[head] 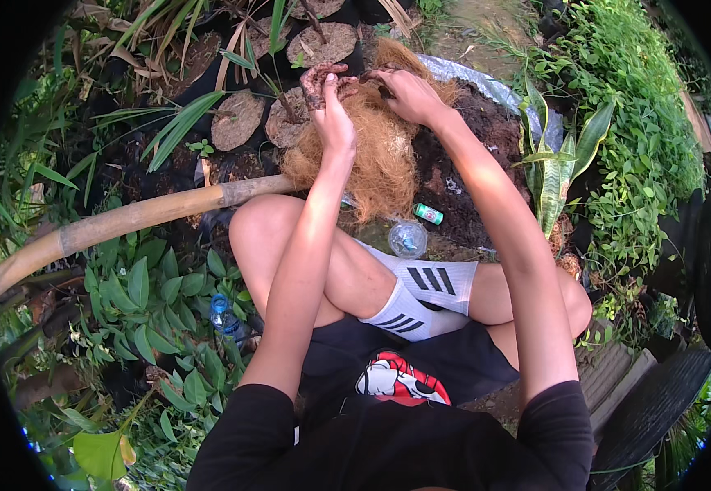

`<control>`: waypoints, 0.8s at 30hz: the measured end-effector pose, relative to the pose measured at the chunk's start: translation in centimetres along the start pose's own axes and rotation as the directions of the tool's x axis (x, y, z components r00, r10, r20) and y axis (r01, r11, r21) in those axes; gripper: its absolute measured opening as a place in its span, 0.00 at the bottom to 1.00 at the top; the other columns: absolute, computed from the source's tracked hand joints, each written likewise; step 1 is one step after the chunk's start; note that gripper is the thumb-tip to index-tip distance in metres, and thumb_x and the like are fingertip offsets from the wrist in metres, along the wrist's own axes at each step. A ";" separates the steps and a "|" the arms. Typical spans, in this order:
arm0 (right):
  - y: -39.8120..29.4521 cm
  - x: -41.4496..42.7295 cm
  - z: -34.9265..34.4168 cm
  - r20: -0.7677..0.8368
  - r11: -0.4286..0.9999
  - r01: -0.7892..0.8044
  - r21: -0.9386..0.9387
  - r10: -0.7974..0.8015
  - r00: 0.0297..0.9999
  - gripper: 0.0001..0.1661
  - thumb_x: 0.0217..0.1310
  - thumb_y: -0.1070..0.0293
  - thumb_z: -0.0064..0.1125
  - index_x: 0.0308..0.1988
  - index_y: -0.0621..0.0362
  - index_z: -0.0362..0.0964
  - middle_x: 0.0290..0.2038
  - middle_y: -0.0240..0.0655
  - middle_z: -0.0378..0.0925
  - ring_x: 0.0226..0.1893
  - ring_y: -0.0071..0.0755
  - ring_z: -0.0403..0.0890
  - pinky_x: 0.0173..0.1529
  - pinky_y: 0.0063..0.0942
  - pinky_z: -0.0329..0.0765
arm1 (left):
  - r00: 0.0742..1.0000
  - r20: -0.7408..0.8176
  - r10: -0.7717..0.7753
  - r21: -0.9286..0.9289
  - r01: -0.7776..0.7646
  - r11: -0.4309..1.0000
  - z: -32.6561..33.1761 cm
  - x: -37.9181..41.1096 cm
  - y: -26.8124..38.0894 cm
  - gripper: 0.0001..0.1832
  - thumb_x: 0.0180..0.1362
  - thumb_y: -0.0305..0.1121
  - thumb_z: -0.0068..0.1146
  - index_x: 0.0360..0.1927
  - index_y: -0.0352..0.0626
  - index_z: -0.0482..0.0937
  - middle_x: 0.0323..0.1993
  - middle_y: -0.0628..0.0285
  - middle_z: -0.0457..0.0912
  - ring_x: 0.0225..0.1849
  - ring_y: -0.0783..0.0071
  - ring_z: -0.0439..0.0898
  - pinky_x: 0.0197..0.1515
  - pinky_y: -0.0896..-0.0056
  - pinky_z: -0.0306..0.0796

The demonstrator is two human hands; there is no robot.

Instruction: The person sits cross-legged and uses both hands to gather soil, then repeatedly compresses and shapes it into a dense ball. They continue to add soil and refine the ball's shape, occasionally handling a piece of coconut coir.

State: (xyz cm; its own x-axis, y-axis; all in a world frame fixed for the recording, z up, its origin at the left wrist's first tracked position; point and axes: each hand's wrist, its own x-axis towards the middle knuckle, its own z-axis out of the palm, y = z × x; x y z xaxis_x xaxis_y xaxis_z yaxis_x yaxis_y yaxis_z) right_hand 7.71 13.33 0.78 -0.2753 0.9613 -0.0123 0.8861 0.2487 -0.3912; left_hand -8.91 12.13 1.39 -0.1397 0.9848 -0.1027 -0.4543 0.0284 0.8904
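My left hand [332,101] is raised over the near edge of the potted plants, palm turned up and fingers curled apart. Dark wet soil coats its fingers, and I see no separate object in it. Just to the right, my right hand [409,97] has its fingers bent down at the top of a heap of brown coconut fibre [370,153]. Its fingertips are soiled and partly hidden, so whether they pinch anything is unclear. Beside the fibre on the right lies a mound of dark soil [453,153], partly behind my right forearm.
Several soil-filled black grow bags [238,119] stand ahead and left. A bamboo pole [140,212] lies at left. Near my socks are a clear plastic cup [407,238] and a green can [428,213]. A snake plant [555,166] grows at right; a water bottle [225,316] is among leaves.
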 end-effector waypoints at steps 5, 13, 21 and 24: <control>0.3 2.1 2.9 0.215 0.995 0.067 -0.071 -0.050 0.975 0.38 0.52 0.77 0.59 0.65 0.54 0.63 0.48 0.52 0.79 0.52 0.55 0.79 0.55 0.46 0.78 | 0.999 -0.028 0.017 -0.016 -0.018 1.000 0.0 -0.1 0.4 0.19 0.70 0.43 0.50 0.46 0.36 0.81 0.37 0.63 0.83 0.37 0.78 0.78 0.43 0.73 0.71; 0.8 3.3 1.5 0.150 0.994 0.071 0.079 -0.082 0.985 0.30 0.58 0.71 0.60 0.61 0.56 0.66 0.47 0.53 0.80 0.52 0.56 0.79 0.54 0.44 0.78 | 0.990 0.036 0.135 0.070 -0.137 0.988 -0.5 0.5 -0.2 0.07 0.70 0.27 0.47 0.50 0.41 0.71 0.47 0.60 0.79 0.45 0.73 0.80 0.47 0.70 0.74; 2.8 3.7 0.1 0.069 0.984 0.038 0.176 -0.051 0.996 0.34 0.57 0.72 0.55 0.65 0.60 0.62 0.50 0.56 0.79 0.54 0.57 0.79 0.59 0.43 0.76 | 0.983 0.051 0.177 0.013 -0.178 0.984 -0.3 0.6 -0.1 0.07 0.70 0.27 0.46 0.50 0.42 0.71 0.47 0.60 0.79 0.45 0.74 0.80 0.46 0.71 0.74; 3.0 4.1 0.1 0.107 0.992 -0.014 0.124 0.001 0.994 0.35 0.57 0.69 0.58 0.65 0.60 0.63 0.50 0.56 0.79 0.54 0.56 0.78 0.59 0.42 0.76 | 0.988 0.032 0.153 0.003 -0.153 0.988 -0.1 0.4 0.4 0.07 0.70 0.26 0.46 0.49 0.42 0.71 0.47 0.60 0.79 0.45 0.73 0.80 0.46 0.71 0.74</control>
State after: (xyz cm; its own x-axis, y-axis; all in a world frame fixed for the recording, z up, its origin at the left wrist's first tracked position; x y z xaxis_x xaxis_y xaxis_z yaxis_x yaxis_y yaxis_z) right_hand 9.20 17.99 -0.58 -0.3127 0.9433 -0.1114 0.8370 0.2182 -0.5019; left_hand -9.24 12.48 1.70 -0.1789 0.9827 0.0486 -0.4251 -0.1218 0.8969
